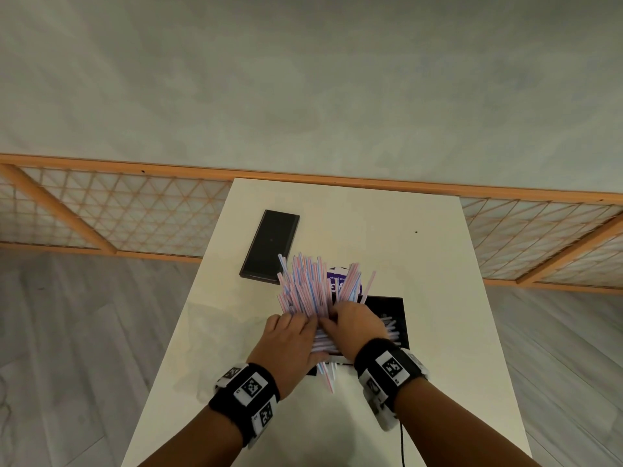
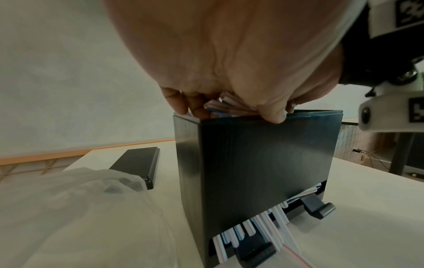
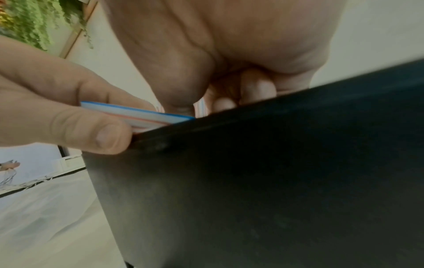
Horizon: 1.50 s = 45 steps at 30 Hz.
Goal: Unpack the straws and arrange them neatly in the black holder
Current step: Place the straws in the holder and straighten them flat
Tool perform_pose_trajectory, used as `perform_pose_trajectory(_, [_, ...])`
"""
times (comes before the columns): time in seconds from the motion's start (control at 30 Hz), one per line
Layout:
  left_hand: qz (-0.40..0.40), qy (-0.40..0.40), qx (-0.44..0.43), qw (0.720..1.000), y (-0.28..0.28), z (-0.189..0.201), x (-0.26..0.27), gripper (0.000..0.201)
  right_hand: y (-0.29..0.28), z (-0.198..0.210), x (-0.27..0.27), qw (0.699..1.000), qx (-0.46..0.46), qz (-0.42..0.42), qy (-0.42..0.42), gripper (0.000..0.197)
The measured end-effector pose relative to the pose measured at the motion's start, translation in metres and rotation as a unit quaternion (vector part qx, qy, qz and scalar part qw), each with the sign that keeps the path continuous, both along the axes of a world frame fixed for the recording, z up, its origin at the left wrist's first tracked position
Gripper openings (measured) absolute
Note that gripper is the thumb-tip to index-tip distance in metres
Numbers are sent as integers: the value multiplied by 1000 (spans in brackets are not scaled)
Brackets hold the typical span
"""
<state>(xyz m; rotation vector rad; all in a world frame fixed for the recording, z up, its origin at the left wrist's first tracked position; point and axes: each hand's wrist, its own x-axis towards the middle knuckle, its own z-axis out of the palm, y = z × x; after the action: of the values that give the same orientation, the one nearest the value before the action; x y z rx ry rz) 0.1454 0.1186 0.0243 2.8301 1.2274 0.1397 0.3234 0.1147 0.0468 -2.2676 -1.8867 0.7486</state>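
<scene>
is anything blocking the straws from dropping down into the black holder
No separate object blocks them. The straws held by the left hand and right hand lie fanned across the black holder top, so they hinder themselves. Some poke out its bottom slot.

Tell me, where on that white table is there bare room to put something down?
The white table is bare along its right side, beyond the black plastic straw holder, and at the near edge below both hands. It is crowded mid-table: striped straws, flat black lid, clear plastic bag.
</scene>
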Motion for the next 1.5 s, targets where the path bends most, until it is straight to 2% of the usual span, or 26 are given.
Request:
perform_pose_trajectory(0.23, [-11,-24,25,999,0,1,0,49,9,6,-9,998,-12,-55,-1,29])
perform_pose_trajectory(0.3, [-11,-22,22,999,0,0,0,47,9,5,-10,998,-13,-65,14,26])
perform_pose_trajectory(0.43, [-8,-18,15,1000,1,-1,0,46,5,6,-5,997,15,-59,47,31])
perform_pose_trajectory(0.63, [-10,-22,-3,1000,1,-1,-1,46,1,36,7,992,102,-28,70,38])
perform_pose_trajectory(0.73, [-11,-22,-10,1000,1,0,-2,48,-5,58,18,977,192,-27,86,36])
perform_pose_trajectory(0.8, [-10,-20,-18,1000,2,1,-2,50,-11,79,26,963,252,-1,98,30])
perform_pose_trajectory(0.87, [-8,-17,-34,999,2,2,-2,51,-16,101,34,957,274,51,84,24])
perform_pose_trajectory(1.0, [1,-25,-73,997,3,8,-3,55,-19,119,46,964,208,164,-25,25])
perform_pose_trajectory(1.13, [29,-88,-123,988,5,16,-6,56,-13,94,40,970,93,197,-106,26])
perform_pose_trajectory(1.27, [84,-107,-109,985,8,20,-11,52,-7,72,23,973,17,210,-98,32])
perform_pose_trajectory(1.37, [124,-127,-118,977,8,23,-16,49,-10,61,22,980,13,186,-72,41])
perform_pose_trajectory(1.43, [140,-140,-143,970,6,25,-19,51,-15,52,25,985,6,161,-63,53])
perform_pose_trajectory(1.5, [149,-156,-167,962,4,27,-20,60,-21,44,26,986,-34,152,-61,77])
